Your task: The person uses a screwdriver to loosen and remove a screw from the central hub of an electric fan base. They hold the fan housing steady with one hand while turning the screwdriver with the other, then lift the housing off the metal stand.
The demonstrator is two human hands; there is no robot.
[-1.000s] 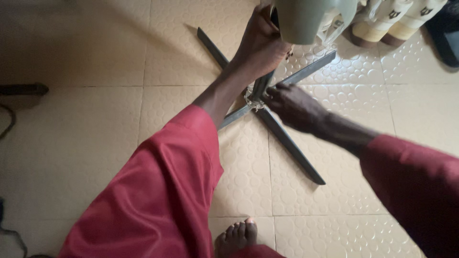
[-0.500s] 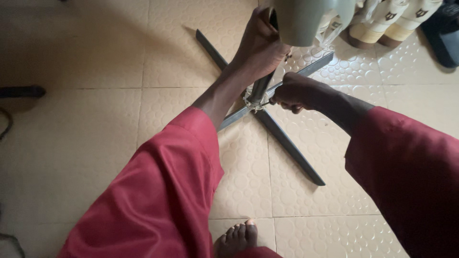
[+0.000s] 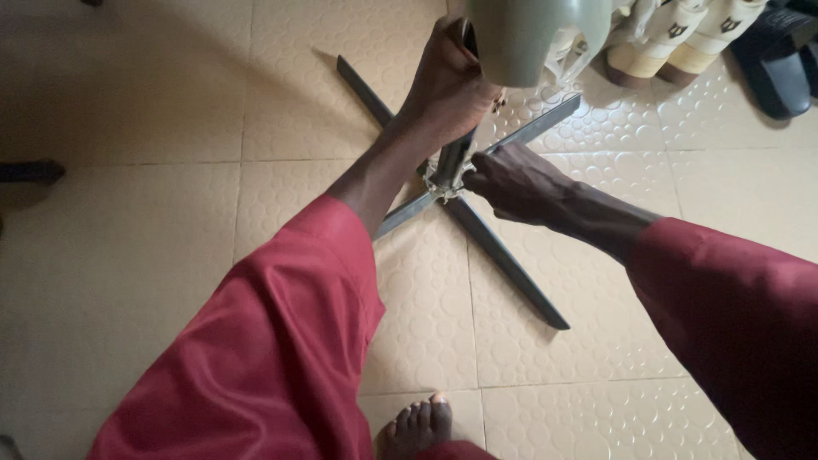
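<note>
Head view: left hand (image 3: 447,85) grips pole (image 3: 452,162); right hand (image 3: 511,183) touches cross base (image 3: 511,264).

Left hand (image 3: 447,81): reaching far from the body, forearm bare below a loose red sleeve, fingers curled shut in a firm grip, knuckles upward. Right hand (image 3: 511,183): lower and nearer, entering from the right, wrist slightly bent, fingers pinched together at the tips, red sleeve bunched at the forearm.
</note>
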